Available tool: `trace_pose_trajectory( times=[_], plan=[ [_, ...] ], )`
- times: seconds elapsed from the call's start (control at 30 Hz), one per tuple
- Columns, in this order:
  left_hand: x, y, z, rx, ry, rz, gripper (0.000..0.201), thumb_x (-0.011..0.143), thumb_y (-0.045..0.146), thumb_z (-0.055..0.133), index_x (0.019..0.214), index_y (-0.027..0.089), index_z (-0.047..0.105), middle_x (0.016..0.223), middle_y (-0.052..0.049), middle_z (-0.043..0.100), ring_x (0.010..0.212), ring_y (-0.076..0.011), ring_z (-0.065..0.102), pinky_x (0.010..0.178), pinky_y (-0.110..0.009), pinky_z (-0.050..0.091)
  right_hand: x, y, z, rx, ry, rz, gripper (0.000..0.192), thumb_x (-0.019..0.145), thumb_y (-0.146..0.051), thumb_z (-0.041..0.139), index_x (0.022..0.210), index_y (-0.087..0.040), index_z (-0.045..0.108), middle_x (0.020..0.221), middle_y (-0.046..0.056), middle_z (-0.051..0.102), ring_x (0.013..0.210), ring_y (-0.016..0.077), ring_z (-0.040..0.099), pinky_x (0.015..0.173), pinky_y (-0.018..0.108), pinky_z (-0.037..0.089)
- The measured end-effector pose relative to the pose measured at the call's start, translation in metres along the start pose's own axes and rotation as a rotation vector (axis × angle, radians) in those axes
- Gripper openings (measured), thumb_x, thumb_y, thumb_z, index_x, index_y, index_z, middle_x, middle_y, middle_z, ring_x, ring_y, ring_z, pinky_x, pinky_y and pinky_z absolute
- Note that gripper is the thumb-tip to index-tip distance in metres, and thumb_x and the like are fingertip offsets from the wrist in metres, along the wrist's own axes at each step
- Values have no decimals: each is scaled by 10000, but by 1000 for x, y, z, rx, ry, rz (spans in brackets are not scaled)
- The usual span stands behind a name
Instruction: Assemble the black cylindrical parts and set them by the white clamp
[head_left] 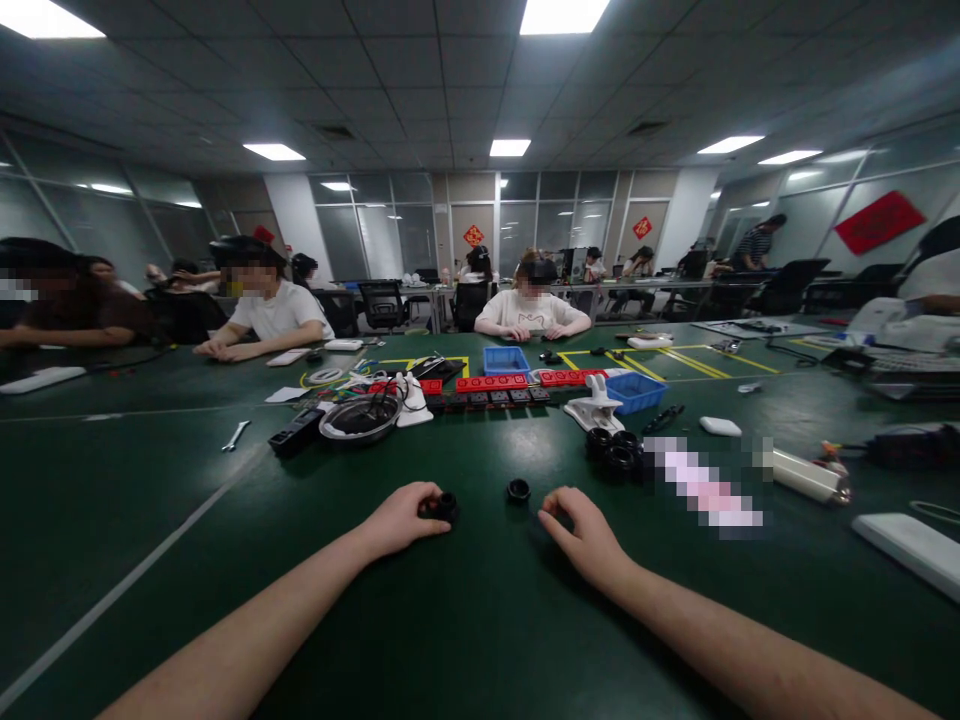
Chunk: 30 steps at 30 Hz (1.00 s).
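My left hand has its thumb and fingers closed round a small black ring-shaped fitting on the green table. Between my two hands lies a black threaded ring, and neither hand touches it. Just to its right, my right hand is curved with a gap between thumb and fingers, and I see nothing in it. Beyond that hand, several black round fittings are grouped together on the table.
A metal pan, a black box and a wrench lie left. Red power strips cross the middle, by blue trays and a white clamp. A cream cylinder lies right. A person sits opposite.
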<state>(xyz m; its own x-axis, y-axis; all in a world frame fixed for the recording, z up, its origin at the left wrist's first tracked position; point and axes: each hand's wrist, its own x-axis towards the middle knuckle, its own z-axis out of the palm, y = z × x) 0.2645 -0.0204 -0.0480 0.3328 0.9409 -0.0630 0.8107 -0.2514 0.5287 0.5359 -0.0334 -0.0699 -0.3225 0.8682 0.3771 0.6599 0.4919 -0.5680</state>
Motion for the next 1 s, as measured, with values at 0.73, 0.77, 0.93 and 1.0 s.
trace_pose_trajectory(
  times=[0.73,0.77,0.93,1.0],
  plan=[
    [-43,62,60,114,130,48,211,620,355,610,700,187,508,712,14,536,664,-159,491,565,-243,324,-22,-59,23,-85,-246,81,267,572,-387,662,745,-194,599,739,9,568,706,166,513,595,246,366],
    [-44,62,60,113,125,53,216,623,365,609,709,190,515,712,15,535,664,-159,490,569,-244,325,-22,-59,22,-94,-250,85,249,577,-375,657,739,-194,602,736,11,569,704,166,515,591,244,369],
    [-46,62,56,96,68,92,389,581,475,634,858,215,547,756,6,539,717,-176,488,635,-268,347,-31,-49,5,-96,-273,80,212,605,-319,627,784,-207,617,788,34,582,758,186,527,644,259,398],
    [-46,62,53,93,40,91,419,587,497,624,889,216,550,773,-1,539,737,-182,488,653,-277,351,-39,-38,-8,-86,-267,112,217,610,-301,616,805,-206,620,813,43,586,780,194,533,668,268,410]
  ],
)
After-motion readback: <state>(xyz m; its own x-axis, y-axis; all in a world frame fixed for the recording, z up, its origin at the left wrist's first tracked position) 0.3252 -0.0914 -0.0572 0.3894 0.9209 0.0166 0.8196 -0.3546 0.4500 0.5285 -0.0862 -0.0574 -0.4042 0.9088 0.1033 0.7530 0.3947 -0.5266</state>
